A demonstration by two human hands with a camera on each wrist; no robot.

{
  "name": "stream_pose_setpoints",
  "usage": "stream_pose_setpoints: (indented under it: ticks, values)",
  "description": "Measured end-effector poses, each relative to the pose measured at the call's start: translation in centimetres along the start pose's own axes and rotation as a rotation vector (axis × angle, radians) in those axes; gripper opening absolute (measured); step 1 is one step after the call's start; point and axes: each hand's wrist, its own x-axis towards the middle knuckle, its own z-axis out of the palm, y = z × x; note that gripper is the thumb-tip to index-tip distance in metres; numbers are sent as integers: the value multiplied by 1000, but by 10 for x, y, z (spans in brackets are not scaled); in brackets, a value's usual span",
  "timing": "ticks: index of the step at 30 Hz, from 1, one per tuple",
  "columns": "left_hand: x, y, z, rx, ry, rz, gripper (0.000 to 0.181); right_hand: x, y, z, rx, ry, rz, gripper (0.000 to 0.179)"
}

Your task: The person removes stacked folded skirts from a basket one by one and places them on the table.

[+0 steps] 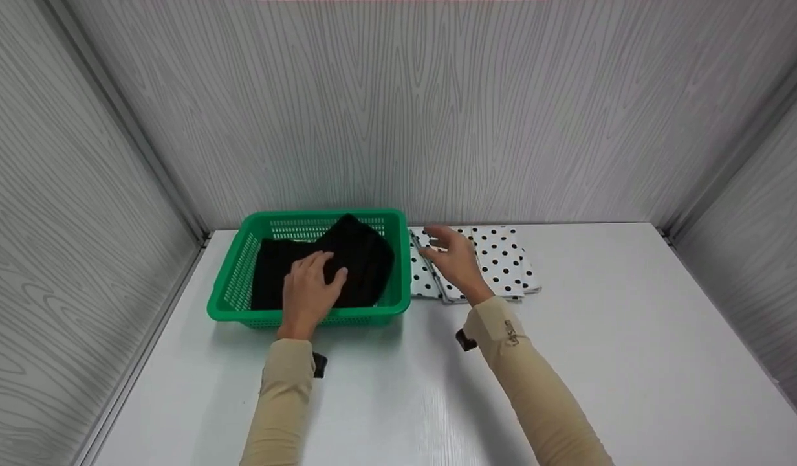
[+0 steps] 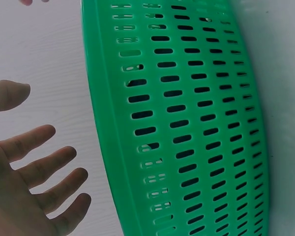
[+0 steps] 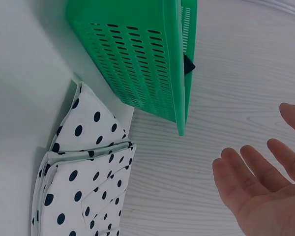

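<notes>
A green plastic basket [image 1: 360, 312] with slotted walls stands against the back wall, left of centre. Folded black cloth [image 1: 367, 275] lies inside it, one part raised to a peak at the back. My left hand [image 1: 306, 290] hovers over the basket's front half with its fingers spread and relaxed; the left wrist view shows this hand [image 2: 37, 172] gripping nothing. To the basket's right lie white cloths with black polka dots [image 1: 502, 262], folded and overlapping. Above them my right hand [image 1: 455, 260] is held in the air, fingers loosely extended and apart from the cloth.
The white tabletop [image 1: 631, 349] extends forward and to the right of the cloths. Grey wood-grain panels enclose it at the back [image 1: 398, 110], left [image 1: 62, 226] and right. Small black devices [image 1: 466, 340] are strapped beneath both wrists.
</notes>
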Motion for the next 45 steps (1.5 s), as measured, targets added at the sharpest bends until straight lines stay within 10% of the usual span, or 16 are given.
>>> stream_pose_setpoints:
  ticks: [30, 45]
  values:
    - [-5, -49, -13, 58, 9, -88, 46, -1, -4, 56, 63, -122, 105, 44]
    - [2, -75, -23, 116, -34, -177, 48, -1, -4, 109, 160, -222, 9, 41]
